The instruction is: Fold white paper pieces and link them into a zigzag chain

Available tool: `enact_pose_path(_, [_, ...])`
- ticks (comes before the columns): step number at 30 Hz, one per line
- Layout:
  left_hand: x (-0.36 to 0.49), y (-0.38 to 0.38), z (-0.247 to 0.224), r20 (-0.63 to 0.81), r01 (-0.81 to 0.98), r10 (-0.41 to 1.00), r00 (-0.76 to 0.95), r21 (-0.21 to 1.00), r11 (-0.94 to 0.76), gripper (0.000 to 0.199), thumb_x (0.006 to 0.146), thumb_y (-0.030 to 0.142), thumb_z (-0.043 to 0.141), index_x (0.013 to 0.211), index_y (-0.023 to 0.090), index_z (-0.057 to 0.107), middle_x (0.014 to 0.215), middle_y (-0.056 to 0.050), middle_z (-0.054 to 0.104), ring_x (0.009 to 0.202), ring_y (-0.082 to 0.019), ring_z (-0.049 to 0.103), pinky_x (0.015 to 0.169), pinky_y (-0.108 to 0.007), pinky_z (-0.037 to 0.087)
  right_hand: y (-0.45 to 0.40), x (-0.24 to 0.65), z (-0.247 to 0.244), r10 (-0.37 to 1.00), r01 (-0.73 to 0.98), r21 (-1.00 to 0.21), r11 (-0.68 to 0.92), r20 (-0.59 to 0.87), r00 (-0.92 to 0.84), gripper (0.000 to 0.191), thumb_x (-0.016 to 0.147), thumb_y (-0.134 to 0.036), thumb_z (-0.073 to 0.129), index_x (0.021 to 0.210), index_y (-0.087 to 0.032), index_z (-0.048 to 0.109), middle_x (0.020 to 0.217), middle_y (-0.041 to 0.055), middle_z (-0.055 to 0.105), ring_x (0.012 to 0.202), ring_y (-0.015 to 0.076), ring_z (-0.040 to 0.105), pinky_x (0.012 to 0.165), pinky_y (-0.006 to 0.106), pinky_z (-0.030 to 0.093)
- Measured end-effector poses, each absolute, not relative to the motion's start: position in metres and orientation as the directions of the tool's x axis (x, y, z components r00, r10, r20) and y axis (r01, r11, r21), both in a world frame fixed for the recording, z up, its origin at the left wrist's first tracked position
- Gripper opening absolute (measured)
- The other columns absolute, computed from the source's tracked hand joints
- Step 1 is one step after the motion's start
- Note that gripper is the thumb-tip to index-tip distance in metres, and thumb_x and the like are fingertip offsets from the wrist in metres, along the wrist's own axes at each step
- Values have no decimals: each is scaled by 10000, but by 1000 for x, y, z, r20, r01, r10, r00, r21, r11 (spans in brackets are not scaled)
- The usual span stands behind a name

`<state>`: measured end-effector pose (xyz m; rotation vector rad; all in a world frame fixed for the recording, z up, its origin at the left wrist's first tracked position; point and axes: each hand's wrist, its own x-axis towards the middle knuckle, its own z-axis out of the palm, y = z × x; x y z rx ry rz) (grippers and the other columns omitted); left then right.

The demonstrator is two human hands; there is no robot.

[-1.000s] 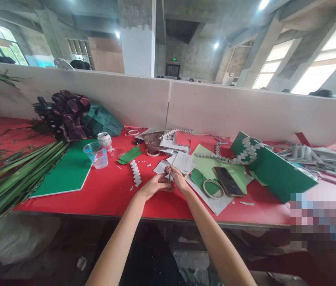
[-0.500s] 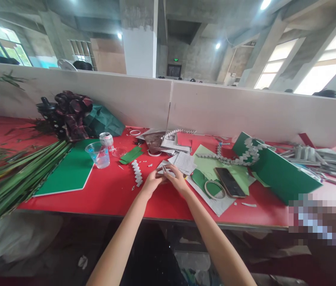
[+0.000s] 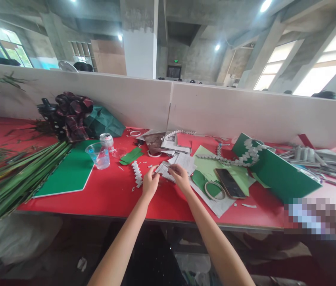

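Over the red table (image 3: 117, 198), my left hand (image 3: 150, 182) is closed with thumb and fingers at the left edge of a small grey-white piece of paper (image 3: 163, 169). My right hand (image 3: 180, 177) pinches at the paper's right side, fingers curled; its fingertips partly hide what they grip. Just left of my hands lies a folded zigzag paper strip (image 3: 137, 174), with small paper scraps around it. Loose printed paper sheets (image 3: 184, 161) lie right behind my right hand.
At right are a phone (image 3: 229, 183), a tape roll (image 3: 214, 190), light green paper (image 3: 203, 154), a longer zigzag paper chain (image 3: 242, 159) and an upright green board (image 3: 287, 176). Left stand a plastic cup (image 3: 100, 159), a can (image 3: 106, 141) and long green leaves (image 3: 33, 171). A co-worker's blurred hand (image 3: 313, 214) shows lower right.
My hands have moved apart from their close, touching position, the left one slightly leftward and down. The grey-white paper between them now shows more plainly.
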<state>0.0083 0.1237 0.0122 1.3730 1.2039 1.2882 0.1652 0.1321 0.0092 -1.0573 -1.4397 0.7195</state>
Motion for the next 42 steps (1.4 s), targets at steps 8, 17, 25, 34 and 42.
enact_pose_path(8, [12, 117, 16, 95, 127, 956, 276, 983, -134, 289, 821, 346, 489, 894, 134, 672, 679, -50, 686, 477, -156, 606, 399, -223, 388, 137, 174, 14, 925, -114, -928, 356, 331, 188, 237, 722, -418, 692, 789, -198, 632, 744, 3, 591, 693, 140, 527, 683, 267, 438])
enact_pose_path(17, [16, 116, 17, 84, 42, 911, 403, 993, -110, 244, 800, 362, 537, 919, 158, 600, 546, 21, 589, 400, -130, 533, 376, -213, 360, 137, 172, 11, 968, -227, -943, 244, 251, -1, 256, 708, -413, 722, 701, -190, 595, 687, -16, 583, 653, 123, 538, 689, 271, 460])
enact_pose_path(25, [16, 127, 7, 166, 97, 907, 387, 971, -219, 228, 793, 341, 549, 841, 136, 636, 626, -7, 622, 523, -145, 571, 517, -241, 422, 131, 172, 16, 974, -218, -958, 187, 210, -88, 282, 661, -397, 750, 677, -184, 566, 647, -25, 578, 615, 108, 542, 636, 244, 448])
enact_pose_path(34, [14, 127, 8, 200, 167, 926, 321, 950, -263, 217, 777, 306, 531, 785, 135, 664, 656, -23, 648, 641, -172, 589, 608, -252, 417, 132, 172, 17, 961, -134, -956, 260, 269, -58, 284, 677, -435, 718, 686, -189, 576, 653, -21, 559, 625, 113, 511, 641, 246, 435])
enact_pose_path(42, [13, 119, 18, 269, 188, 887, 375, 915, -357, 234, 738, 253, 530, 527, 154, 547, 512, 33, 478, 557, -121, 442, 545, -233, 300, 136, 170, 10, 924, 125, -918, 376, 382, 27, 218, 743, -404, 654, 789, -194, 619, 643, -16, 559, 601, 134, 508, 584, 250, 399])
